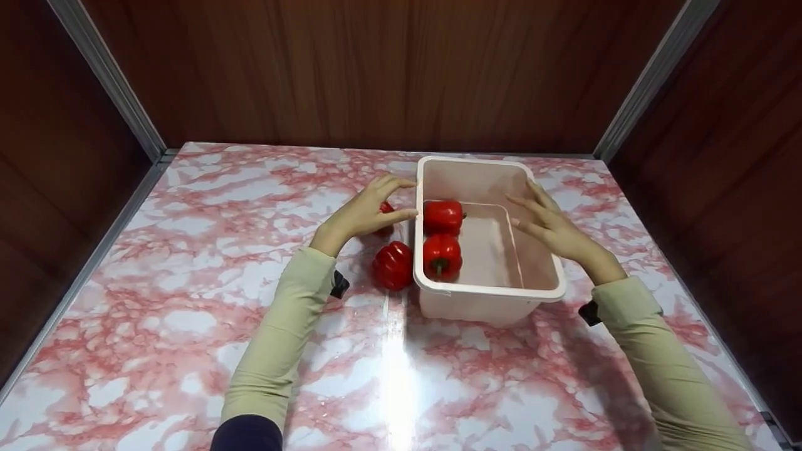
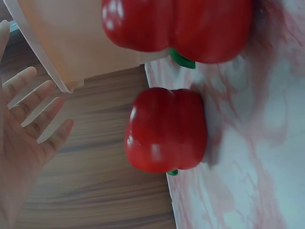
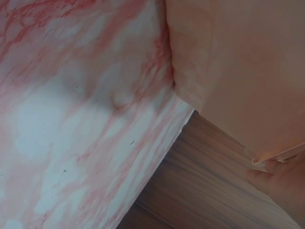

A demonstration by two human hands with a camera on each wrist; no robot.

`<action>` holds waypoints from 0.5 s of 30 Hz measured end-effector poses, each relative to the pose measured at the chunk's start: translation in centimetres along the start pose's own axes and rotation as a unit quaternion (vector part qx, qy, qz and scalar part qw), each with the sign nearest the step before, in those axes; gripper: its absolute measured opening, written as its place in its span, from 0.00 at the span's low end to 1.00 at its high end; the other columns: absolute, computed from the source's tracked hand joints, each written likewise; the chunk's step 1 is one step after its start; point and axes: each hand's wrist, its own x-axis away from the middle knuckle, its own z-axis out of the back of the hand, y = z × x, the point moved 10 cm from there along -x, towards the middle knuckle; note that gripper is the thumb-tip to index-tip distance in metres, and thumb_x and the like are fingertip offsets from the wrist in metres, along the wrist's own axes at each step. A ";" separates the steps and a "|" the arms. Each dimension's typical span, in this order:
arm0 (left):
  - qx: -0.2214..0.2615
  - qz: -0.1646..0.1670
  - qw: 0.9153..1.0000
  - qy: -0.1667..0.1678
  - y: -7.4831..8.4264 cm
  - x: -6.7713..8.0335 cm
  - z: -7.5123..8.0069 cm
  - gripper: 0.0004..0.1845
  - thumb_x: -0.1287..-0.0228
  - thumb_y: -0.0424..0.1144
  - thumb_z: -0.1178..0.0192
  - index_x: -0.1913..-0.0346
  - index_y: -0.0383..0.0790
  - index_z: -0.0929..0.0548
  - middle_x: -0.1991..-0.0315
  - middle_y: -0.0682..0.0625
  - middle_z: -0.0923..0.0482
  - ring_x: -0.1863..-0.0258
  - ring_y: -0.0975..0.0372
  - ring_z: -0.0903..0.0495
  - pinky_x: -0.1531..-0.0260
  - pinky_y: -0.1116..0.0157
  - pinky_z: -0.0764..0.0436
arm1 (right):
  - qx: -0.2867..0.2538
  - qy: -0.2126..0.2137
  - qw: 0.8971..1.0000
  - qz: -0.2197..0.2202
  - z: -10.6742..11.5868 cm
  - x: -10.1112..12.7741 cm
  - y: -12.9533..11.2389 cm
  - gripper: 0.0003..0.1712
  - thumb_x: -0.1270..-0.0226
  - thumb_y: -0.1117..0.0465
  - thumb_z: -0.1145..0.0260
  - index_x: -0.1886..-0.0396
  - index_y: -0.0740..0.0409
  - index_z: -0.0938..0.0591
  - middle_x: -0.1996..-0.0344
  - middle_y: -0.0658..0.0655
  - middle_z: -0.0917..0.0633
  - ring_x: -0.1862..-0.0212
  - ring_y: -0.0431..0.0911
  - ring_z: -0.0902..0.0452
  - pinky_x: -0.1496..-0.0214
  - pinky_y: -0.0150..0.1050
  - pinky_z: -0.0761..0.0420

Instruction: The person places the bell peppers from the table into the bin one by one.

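Note:
A whitish plastic bin (image 1: 489, 290) stands on the table, with two red bell peppers inside along its left wall: one farther back (image 1: 442, 217), one nearer the front (image 1: 441, 254). Outside, left of the bin, sits another red bell pepper (image 1: 393, 266). A fourth pepper (image 2: 167, 131) lies farther back, partly hidden under my left hand (image 1: 366, 210) in the head view. The left hand's fingers are spread and relaxed, fingertips right at the bin's left rim. My right hand (image 1: 554, 228) is at the right rim, fingers extended and overlapping the bin's inside.
The table (image 1: 188, 319) has a red-and-white marbled top. Dark wood-grain panels (image 1: 376, 75) enclose its back and both sides, with metal posts (image 1: 116, 78) at the corners. The bin stands right of the table's middle, toward the back.

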 end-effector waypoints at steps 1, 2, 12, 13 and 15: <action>-0.001 0.002 1.000 0.001 -0.2 0.1 0.0 0.34 0.44 0.64 0.44 0.37 0.52 0.31 0.38 0.53 0.33 0.36 0.61 0.38 0.36 0.56 0.37 | 0.000 -0.002 1.000 0.000 0.0 0.0 0.0 0.27 0.32 0.54 0.42 0.34 0.53 0.32 0.27 0.63 0.56 0.27 0.58 0.68 0.33 0.65 0.62; 0.000 0.004 1.000 0.001 -0.3 0.1 0.0 0.34 0.44 0.64 0.44 0.37 0.52 0.31 0.38 0.53 0.33 0.36 0.60 0.38 0.36 0.56 0.37 | 0.001 -0.003 1.000 0.000 -0.1 0.0 0.0 0.27 0.32 0.54 0.42 0.34 0.53 0.32 0.27 0.63 0.57 0.27 0.58 0.68 0.33 0.65 0.62; -0.007 0.019 1.000 -0.003 -1.6 0.6 -0.1 0.34 0.44 0.65 0.44 0.37 0.54 0.31 0.39 0.53 0.32 0.36 0.58 0.39 0.36 0.54 0.38 | 0.000 -0.012 1.000 -0.003 -0.1 0.1 -0.1 0.28 0.33 0.55 0.41 0.34 0.56 0.32 0.27 0.63 0.58 0.28 0.60 0.68 0.34 0.66 0.61; -0.010 0.018 1.000 -0.002 -1.7 0.6 -0.1 0.34 0.44 0.64 0.44 0.37 0.53 0.31 0.39 0.53 0.32 0.36 0.58 0.39 0.36 0.54 0.39 | -0.002 -0.013 1.000 -0.005 -0.1 0.1 -0.1 0.28 0.33 0.56 0.41 0.34 0.56 0.32 0.27 0.62 0.58 0.28 0.60 0.68 0.34 0.66 0.61; -0.012 0.017 1.000 -0.001 -1.8 0.8 -0.1 0.33 0.44 0.64 0.44 0.37 0.53 0.31 0.39 0.53 0.31 0.36 0.58 0.39 0.36 0.55 0.39 | -0.005 -0.015 1.000 -0.007 -0.1 0.1 -0.1 0.28 0.34 0.57 0.41 0.34 0.56 0.32 0.27 0.62 0.58 0.28 0.60 0.66 0.34 0.66 0.60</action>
